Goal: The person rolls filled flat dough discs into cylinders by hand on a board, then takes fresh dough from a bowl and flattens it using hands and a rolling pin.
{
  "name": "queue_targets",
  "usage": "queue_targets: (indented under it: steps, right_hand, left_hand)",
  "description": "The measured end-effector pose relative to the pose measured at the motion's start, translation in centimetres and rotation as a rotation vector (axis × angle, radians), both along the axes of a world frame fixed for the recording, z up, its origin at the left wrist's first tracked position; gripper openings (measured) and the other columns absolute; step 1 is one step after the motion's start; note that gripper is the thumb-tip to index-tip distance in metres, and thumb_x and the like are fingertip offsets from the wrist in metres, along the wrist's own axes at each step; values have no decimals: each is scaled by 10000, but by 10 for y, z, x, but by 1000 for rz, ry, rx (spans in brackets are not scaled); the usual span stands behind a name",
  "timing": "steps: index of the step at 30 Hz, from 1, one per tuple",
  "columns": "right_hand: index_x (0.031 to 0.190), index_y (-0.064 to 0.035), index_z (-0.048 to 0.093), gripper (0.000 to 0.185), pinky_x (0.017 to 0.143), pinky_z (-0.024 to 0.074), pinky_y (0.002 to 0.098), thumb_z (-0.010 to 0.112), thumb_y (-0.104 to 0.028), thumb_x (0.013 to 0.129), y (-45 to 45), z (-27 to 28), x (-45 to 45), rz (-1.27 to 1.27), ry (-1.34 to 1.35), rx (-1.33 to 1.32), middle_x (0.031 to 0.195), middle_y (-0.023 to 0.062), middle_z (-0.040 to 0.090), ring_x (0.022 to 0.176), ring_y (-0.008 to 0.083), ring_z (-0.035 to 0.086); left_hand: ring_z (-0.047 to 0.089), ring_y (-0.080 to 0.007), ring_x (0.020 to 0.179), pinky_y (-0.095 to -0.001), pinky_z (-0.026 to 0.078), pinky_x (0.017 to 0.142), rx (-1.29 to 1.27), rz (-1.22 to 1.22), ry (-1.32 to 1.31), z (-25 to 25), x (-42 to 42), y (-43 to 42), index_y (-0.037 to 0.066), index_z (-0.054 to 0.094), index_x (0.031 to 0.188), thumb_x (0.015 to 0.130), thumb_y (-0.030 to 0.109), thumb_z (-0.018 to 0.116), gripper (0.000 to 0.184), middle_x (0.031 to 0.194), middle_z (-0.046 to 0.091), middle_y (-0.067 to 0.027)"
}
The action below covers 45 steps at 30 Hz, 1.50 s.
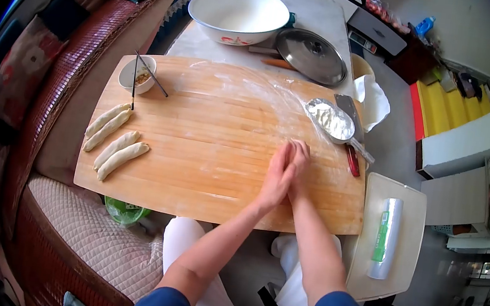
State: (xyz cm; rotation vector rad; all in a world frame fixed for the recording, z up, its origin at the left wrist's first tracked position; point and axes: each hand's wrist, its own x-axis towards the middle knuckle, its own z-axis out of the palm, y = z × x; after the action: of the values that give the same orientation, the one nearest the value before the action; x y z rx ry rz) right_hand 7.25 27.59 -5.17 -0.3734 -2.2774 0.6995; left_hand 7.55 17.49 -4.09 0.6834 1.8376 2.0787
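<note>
Over the right half of the floured wooden board (pixel 215 143), my left hand (pixel 277 174) and my right hand (pixel 300 160) are pressed together with fingers closed. Whatever lies between the palms, if anything, is hidden. Four slim rolls of dough lie in two pairs at the board's left side: an upper pair (pixel 108 127) and a lower pair (pixel 123 155). Nearest to my hands on the right is a metal scoop (pixel 331 121) heaped with white flour. Beside it lies a knife with a red handle (pixel 352 161), its blade partly under the scoop.
A small white bowl (pixel 126 78) with chopsticks (pixel 153 76) across it stands at the back left. Behind the board are a large enamel basin (pixel 238 19) and a pot lid (pixel 311 56). To the right, a tray (pixel 404 236) holds a roll of plastic film (pixel 386 238).
</note>
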Motion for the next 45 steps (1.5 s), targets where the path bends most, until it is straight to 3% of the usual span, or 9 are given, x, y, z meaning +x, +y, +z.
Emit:
queue_targets:
  steps: [8,9,13,21,25,28,35,38,45]
  right_hand:
    - [845,9,659,302,879,451,451,524,-224,981,47,1,-54,47,-270,-13,974,207,648,987,378,573]
    - [903,6,675,309,909,446,451,518,-246,987,25,40,-45,-5,-403,-509,1003,204,657,1015,381,577]
    - [941,0,663,267,932,444,461,539,-234,972,9,-14,-25,-33,16,116,1083,200,648,1078,388,554]
    - [880,-33,667,244,888,449,449,532,-219,963,47,17,-81,80,-119,262,942,161,627,958,356,552]
    - [929,-10,669,375,908,428,452,480,-327,995,42,17,-80,209,-398,-492,1013,196,641,1023,360,545]
    - [908,-25,650,257,872,453,449,523,-241,964,37,-7,-66,156,-75,85,989,187,625,966,366,563]
    - [839,-16,662,283,860,474,457,524,-228,967,68,-1,-124,95,-178,244,990,190,623,984,386,566]
    - [850,-16,666,325,866,467,464,499,-257,991,50,34,-120,118,-412,-369,998,200,619,991,398,559]
    - [858,-8,656,235,878,473,464,558,-205,937,56,-15,-134,75,-37,216,994,181,627,986,386,560]
  left_hand:
    - [263,-280,1478,-385,212,1202,84,-72,-194,-14,-42,0,8,252,1546,1069,323,387,587,1607,267,-166]
    - [253,-283,1482,-387,203,1205,35,-32,-118,-11,-39,4,5,243,1547,1066,328,394,599,1612,253,-166]
    - [212,-292,1496,-397,171,1215,-102,15,120,-7,-25,12,2,207,1554,1051,349,417,646,1628,207,-165]
    - [218,-273,1496,-384,178,1209,150,-55,-176,-32,-88,8,6,200,1556,1075,416,363,653,1616,239,-165]
    - [214,-310,1492,-405,192,1203,10,59,2,-16,-72,30,-4,199,1552,1061,434,384,684,1614,227,-194]
    - [208,-339,1491,-417,169,1210,32,51,4,-7,-58,34,-11,205,1547,1048,447,405,706,1608,227,-211]
    - [178,-253,1506,-367,144,1216,158,-18,-167,-38,-111,33,35,200,1566,1080,438,323,644,1622,230,-147]
    - [201,-291,1497,-378,160,1212,83,67,-98,-30,-107,39,13,214,1557,1068,437,365,664,1602,262,-180]
    - [219,-290,1493,-373,170,1210,76,94,-48,-39,-114,49,5,197,1558,1066,435,375,678,1606,252,-189]
